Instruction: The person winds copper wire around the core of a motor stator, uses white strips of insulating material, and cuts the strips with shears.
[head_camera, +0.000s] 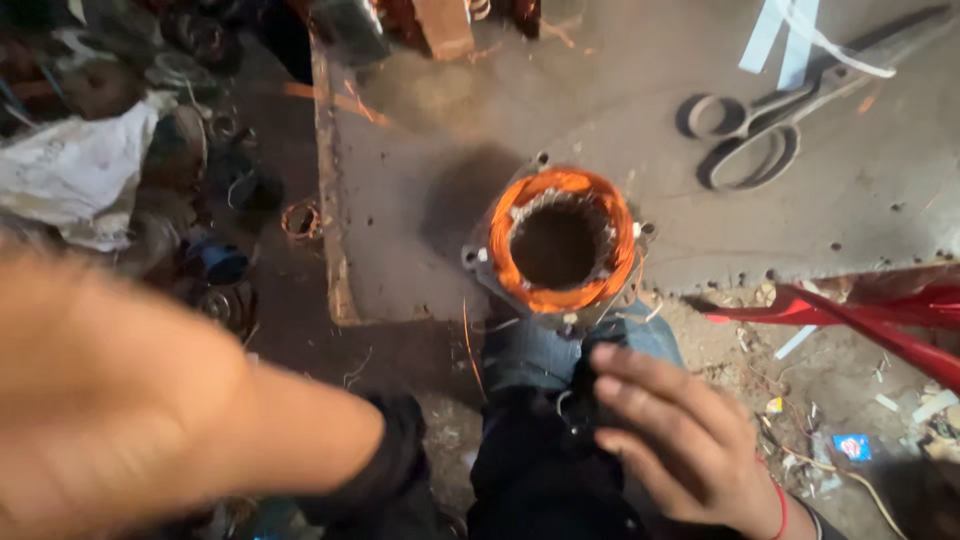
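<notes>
In the middle of the view stands a round metal motor stator with bright orange copper winding around its open core (560, 245), upright on the edge of a grey, dusty flat work board (420, 200). The stator rests just above the person's knee, which is covered by blue denim cloth (545, 350). The right hand (690, 440) lies at about five o'clock from the stator, near it but not touching it; the fingers (625, 385) are spread a little and lie flat on the dark cloth of the lap, and the hand holds nothing. A thin red thread band (781, 510) goes around its wrist. The left hand (110, 400) is at about eight o'clock from the stator, well apart from it, very close to the camera and strongly blurred, so I cannot tell if it is open or closed. At about two o'clock from the stator, a pair of large grey metal scissors (790, 110) lies flat on the board, beside white paper strips (785, 40). At four o'clock a red plastic frame (860, 320) lies on the dirty ground. At ten o'clock, beyond the board, there is a crumpled white cloth (80, 170) among dark metal parts.
</notes>
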